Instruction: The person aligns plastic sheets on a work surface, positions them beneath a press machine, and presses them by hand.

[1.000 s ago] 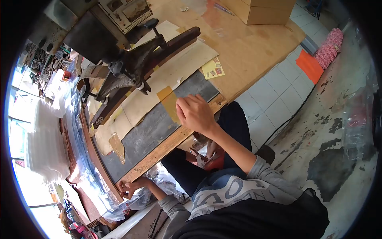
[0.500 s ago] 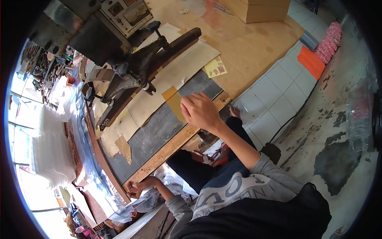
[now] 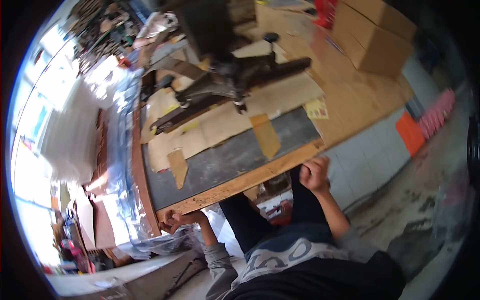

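Observation:
My left hand (image 3: 172, 221) is at the front left corner of the worktable, by the end of its wooden front edge (image 3: 215, 197). Its fingers are loosely bent and apart, with nothing visible in them. Just beyond the right end of that edge, my right hand (image 3: 315, 175) is closed in a fist; nothing shows in it. Behind the edge lies a dark grey plate (image 3: 220, 165) partly covered by a cream sheet (image 3: 210, 132). Brown tape (image 3: 265, 136) crosses from sheet to plate, and another tape strip (image 3: 178, 169) lies further left. Over the sheet stands a dark metal press bar (image 3: 200, 110).
A cardboard box (image 3: 372, 37) stands on the table's back right. A yellow printed label (image 3: 317, 108) lies by the plate. Clear plastic sheeting (image 3: 125, 200) hangs along the left side. On the right are an orange sheet (image 3: 410, 134) and a pink bundle (image 3: 436, 115).
My right hand has moved from above the plate and tape back to the front edge's right end. My left hand stays by the corner. The view has turned.

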The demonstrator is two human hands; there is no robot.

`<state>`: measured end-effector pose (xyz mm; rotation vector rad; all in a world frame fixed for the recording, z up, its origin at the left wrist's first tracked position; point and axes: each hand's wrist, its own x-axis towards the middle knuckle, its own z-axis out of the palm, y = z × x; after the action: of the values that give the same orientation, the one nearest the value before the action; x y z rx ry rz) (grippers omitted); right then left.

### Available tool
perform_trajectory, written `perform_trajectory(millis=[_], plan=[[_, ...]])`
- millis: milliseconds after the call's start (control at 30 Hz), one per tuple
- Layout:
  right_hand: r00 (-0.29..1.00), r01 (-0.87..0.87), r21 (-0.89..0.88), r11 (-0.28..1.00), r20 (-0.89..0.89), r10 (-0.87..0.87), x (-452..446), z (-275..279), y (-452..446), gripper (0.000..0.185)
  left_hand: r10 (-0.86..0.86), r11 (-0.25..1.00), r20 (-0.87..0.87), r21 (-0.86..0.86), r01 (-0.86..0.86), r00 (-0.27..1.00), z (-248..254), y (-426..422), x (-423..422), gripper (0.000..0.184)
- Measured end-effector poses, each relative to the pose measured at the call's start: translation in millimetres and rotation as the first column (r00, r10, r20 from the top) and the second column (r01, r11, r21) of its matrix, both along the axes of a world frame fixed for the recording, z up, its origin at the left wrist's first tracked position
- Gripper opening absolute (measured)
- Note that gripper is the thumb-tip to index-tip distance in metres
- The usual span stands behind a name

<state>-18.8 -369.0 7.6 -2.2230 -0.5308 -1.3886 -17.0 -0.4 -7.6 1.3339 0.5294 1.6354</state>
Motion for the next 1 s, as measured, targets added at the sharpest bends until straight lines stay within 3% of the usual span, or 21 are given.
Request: perform_trajectory(millis=[67, 100, 133, 167, 200, 233, 300, 367, 400, 433, 500, 567, 633, 667, 700, 767, 833, 867, 900, 933, 1000], plan=[[0.922, 0.313, -0.099, 0.945, -0.205, -0.327, -39, -60, -58, 0.022, -0.014, 0.999, 0.004, -0.032, 0.014, 1.000, 2, -4, 0, 0.034], [0.789, 0.499, -0.123, 0.858, -0.344, -0.509, -56, -93, -90, 0.027, -0.015, 0.999, 0.001, -0.047, 0.015, 1.000, 4, -6, -1, 0.034], [0.522, 0.684, -0.169, 0.709, -0.565, -0.638, -73, -103, -108, 0.046, -0.010, 0.998, -0.003, -0.057, 0.009, 1.000, 6, -7, -3, 0.034], [0.305, 0.764, -0.310, 0.565, -0.599, -0.740, -93, -145, -141, 0.072, -0.004, 0.998, -0.003, -0.066, 0.004, 1.000, 8, -8, -5, 0.034], [-0.020, 0.798, -0.435, 0.416, -0.710, -0.704, -109, -159, -156, 0.092, 0.001, 0.997, -0.008, -0.072, -0.001, 1.000, 9, -9, -7, 0.034], [-0.302, 0.784, -0.538, 0.308, -0.765, -0.569, -119, -167, -157, 0.097, 0.009, 0.997, -0.002, -0.075, -0.009, 1.000, 10, -10, -8, 0.034], [-0.388, 0.661, -0.437, 0.610, -0.895, -0.220, -154, -265, -223, 0.069, 0.012, 0.997, -0.001, -0.074, -0.012, 1.000, 11, -9, -9, 0.034], [-0.272, 0.696, -0.300, 0.652, -0.951, -0.147, -179, -343, -256, 0.045, 0.019, 0.998, -0.016, -0.064, -0.020, 1.000, 12, -9, -10, 0.034], [-0.203, 0.709, -0.225, 0.668, -0.973, -0.112, -174, -343, -256, 0.032, 0.027, 0.998, -0.022, -0.061, -0.028, 0.999, 16, -11, -7, 0.035], [-0.106, 0.671, -0.256, 0.696, -0.962, -0.252, -176, -341, -259, 0.024, 0.012, 0.996, -0.087, -0.091, -0.020, 0.996, 18, -15, -11, 0.036], [0.131, 0.601, -0.308, 0.737, -0.872, -0.471, -150, -297, -229, 0.009, 0.039, 0.999, -0.085, -0.031, -0.042, 0.996, 11, -11, -11, 0.035], [0.152, 0.501, -0.249, 0.829, -0.918, -0.367, -113, -232, -205, 0.009, 0.018, 1.000, -0.040, 0.008, -0.017, 0.999, 15, -11, -10, 0.033], [0.124, 0.335, 0.028, 0.942, -0.992, -0.014, -78, -181, -196, 0.004, 0.002, 1.000, -0.066, -0.009, -0.003, 0.998, 20, -13, -9, 0.036], [0.042, 0.197, 0.093, 0.976, -0.995, 0.086, -60, -122, -176, 0.004, -0.003, 1.000, -0.084, -0.023, 0.001, 0.996, 20, -16, -13, 0.037], [-0.055, 0.061, 0.171, 0.983, -0.983, 0.174, -48, -61, -146, 0.004, 0.152, 0.987, -0.319, 0.098, -0.127, 0.936, 23, -18, -25, 0.035], [-0.047, -0.040, 0.546, 0.837, -0.838, 0.544, -36, 3, -110, 0.010, 0.056, 0.996, -0.432, 0.083, -0.023, 0.900, 34, -47, -51, 0.038], [-0.080, -0.125, 0.676, 0.726, -0.736, 0.672, -34, 88, -63, 0.015, -0.120, 0.984, -0.481, 0.059, 0.169, 0.868, 43, -100, -81, 0.042], [0.001, -0.235, 0.690, 0.685, -0.705, 0.710, -30, 100, -49, 0.016, -0.246, 0.951, -0.487, 0.048, 0.307, 0.838, 48, -125, -95, 0.045], [0.077, -0.345, 0.685, 0.641, -0.660, 0.747, -25, 109, -38, 0.018, -0.577, 0.737, -0.505, 0.017, 0.676, 0.642, 56, -132, -96, 0.053], [0.145, -0.448, 0.667, 0.595, -0.603, 0.785, -22, 116, -25, 0.019, -0.802, 0.467, -0.454, -0.072, 0.881, 0.388, 69, -137, -94, 0.061], [0.044, -0.142, 0.835, 0.531, -0.531, 0.846, -20, 132, 5, 0.026, -0.966, -0.100, -0.195, -0.317, 0.943, -0.168, 100, -149, -79, 0.080]])
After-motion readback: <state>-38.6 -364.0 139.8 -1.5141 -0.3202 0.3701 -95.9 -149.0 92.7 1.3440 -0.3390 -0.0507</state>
